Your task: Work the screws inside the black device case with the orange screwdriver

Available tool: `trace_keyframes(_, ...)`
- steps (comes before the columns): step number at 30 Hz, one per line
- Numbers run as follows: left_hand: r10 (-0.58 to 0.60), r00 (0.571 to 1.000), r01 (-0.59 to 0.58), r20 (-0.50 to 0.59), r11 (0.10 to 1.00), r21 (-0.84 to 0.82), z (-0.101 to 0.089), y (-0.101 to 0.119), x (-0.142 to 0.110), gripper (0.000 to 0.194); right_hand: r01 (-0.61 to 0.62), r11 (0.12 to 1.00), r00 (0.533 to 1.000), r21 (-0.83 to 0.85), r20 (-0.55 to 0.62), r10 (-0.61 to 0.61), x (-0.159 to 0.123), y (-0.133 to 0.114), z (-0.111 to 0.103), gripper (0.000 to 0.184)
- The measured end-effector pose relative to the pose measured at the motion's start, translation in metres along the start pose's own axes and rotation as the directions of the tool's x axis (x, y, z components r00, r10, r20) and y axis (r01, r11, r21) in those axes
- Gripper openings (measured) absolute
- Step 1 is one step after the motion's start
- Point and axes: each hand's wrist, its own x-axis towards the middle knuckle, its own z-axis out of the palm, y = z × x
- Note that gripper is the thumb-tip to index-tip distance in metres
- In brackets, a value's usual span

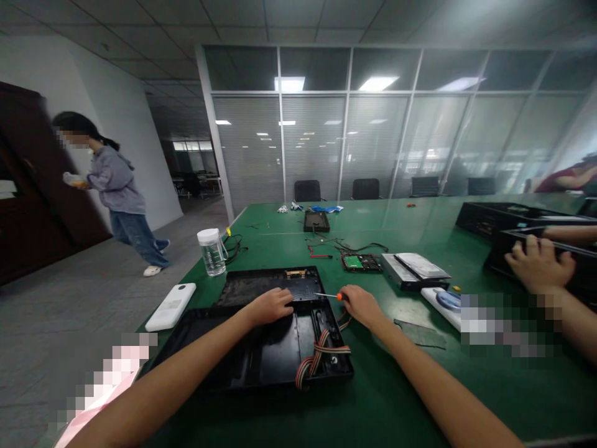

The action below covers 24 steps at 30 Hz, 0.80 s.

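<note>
A black electronics case [259, 354] lies opened out on the green table, with a flat upper panel [252, 287] behind its tray-like lower part. My left hand [270, 306] is closed over the edge where these two parts meet, its fingers bent and partly hidden. In my right hand [359, 305] is a screwdriver [339, 297] with an orange handle. Its thin shaft points left over the panel's right end; whether the tip touches anything is too small to tell. A striped ribbon cable [321, 351] hangs out at the case's right side.
Left stand a water bottle [212, 252] and a white power bank [171, 307]. A circuit board [360, 262], hard drives [415, 269] and loose cables lie beyond my right hand. At right, another person's hand [541, 264] rests on a black box [559, 249]. Someone walks at left [116, 180].
</note>
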Motion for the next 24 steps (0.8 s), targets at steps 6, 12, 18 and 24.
trace_keyframes(6, -0.044, 0.997, 0.044, -0.059, 0.999, -0.004, -0.007, 0.005, -0.003, 0.018, -0.047, 0.988, 0.998, 0.146, 0.05, 0.04, 0.001, -0.026, -0.001, 0.026)
trace_keyframes(12, -0.164, 0.985, 0.168, 0.055, 0.983, -0.077, -0.004, 0.003, 0.028, 0.015, -0.011, 0.991, 0.998, 0.133, 0.068, 0.002, 0.0, -0.027, 0.001, 0.03)
trace_keyframes(18, -0.081, 0.995, 0.09, 0.05, 0.974, -0.209, -0.006, 0.016, 0.061, 0.011, -0.058, 0.995, 0.998, 0.086, 0.007, 0.058, 0.002, -0.019, -0.008, 0.031)
trace_keyframes(24, -0.297, 0.952, 0.225, -0.067, 0.834, -0.504, 0.007, 0.031, 0.061, 0.019, -0.099, 0.994, 0.994, 0.036, -0.035, 0.1, 0.005, -0.009, -0.02, 0.029)
